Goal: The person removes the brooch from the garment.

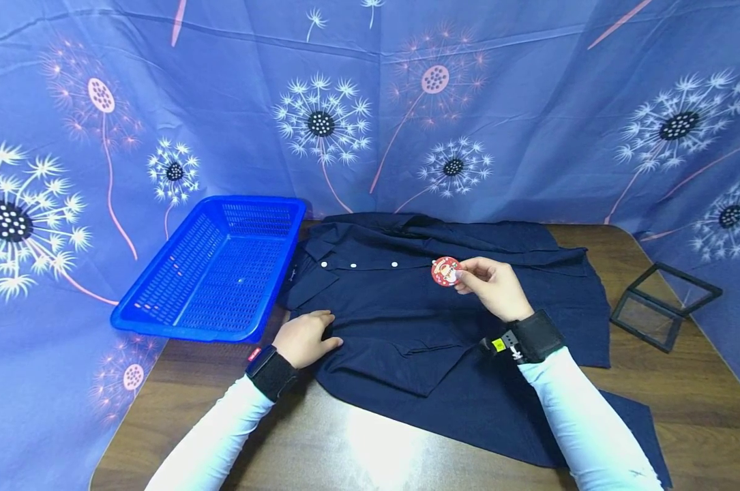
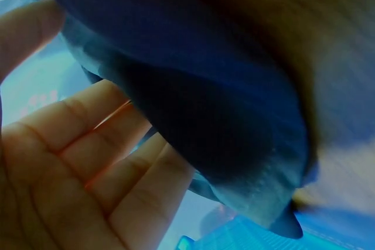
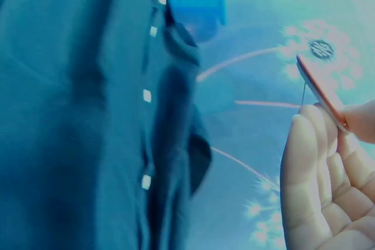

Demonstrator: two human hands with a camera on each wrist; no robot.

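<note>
A: Currently, the right hand (image 1: pixel 491 285) pinches the badge (image 1: pixel 446 271) between thumb and fingertips, just above the shirt (image 1: pixel 406 307) by its buttons.

B: And the left hand (image 1: pixel 305 337)?

A: Fingers relaxed, resting on the shirt, gripping nothing. Advise it press the cloth flat while the badge is set squarely.

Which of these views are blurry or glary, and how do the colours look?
Head view: sharp, wide-angle bend at the edges, bright glare on the table between the sleeves. Left wrist view: smeared, close on the shirt and left hand. Right wrist view: washed-out cyan cast, the badge edge-on.
</note>
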